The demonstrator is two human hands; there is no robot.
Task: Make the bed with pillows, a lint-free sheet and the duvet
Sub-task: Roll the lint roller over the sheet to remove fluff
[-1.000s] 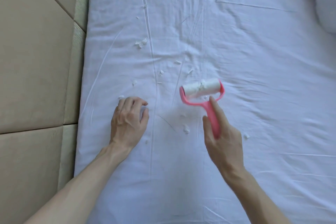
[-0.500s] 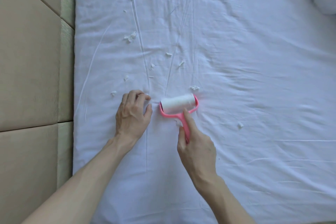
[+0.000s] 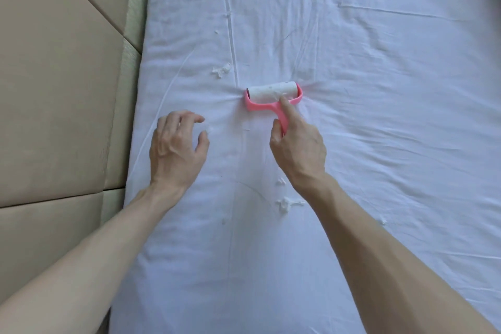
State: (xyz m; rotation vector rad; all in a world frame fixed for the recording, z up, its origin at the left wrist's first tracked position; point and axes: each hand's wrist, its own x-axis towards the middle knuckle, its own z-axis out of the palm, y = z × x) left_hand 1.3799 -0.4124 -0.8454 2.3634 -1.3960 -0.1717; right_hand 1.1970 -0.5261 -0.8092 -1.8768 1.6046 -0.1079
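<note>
Two bare hands are over a white sheet [image 3: 379, 171] that covers the bed. The right hand [image 3: 298, 149] grips the pink handle of a lint roller [image 3: 273, 96]. The thumb lies on the handle's left side and the other fingers curl round it from the right. The index finger is stretched forward along the handle until its tip reaches the pink frame just beneath the roll. The roll itself is white, lies crosswise to the handle and is pressed down on the sheet, with small specks stuck to its paper. Fine creases fan out in the fabric from both of its ends.

The left hand [image 3: 176, 149] is to the left, apart from the roller, palm down. Its fingers are loosely curled and spread, holding nothing. The fingertips are blurred, and whether they touch the fabric cannot be told. Both forearms are bare and reach in from the bottom edge.

Further out, the sheet is wrinkled and carries white scraps of lint. A far lint clump [image 3: 221, 71] lies beyond the left hand, just left of a long lengthwise crease. A near lint clump [image 3: 287, 203], larger, lies close to the right wrist on its left side, with a smaller scrap just above it. A tiny fleck [image 3: 382, 221] sits right of the right forearm. Along the left edge of the bed stand beige padded panels [image 3: 59, 89], their seams running straight and slantwise.
</note>
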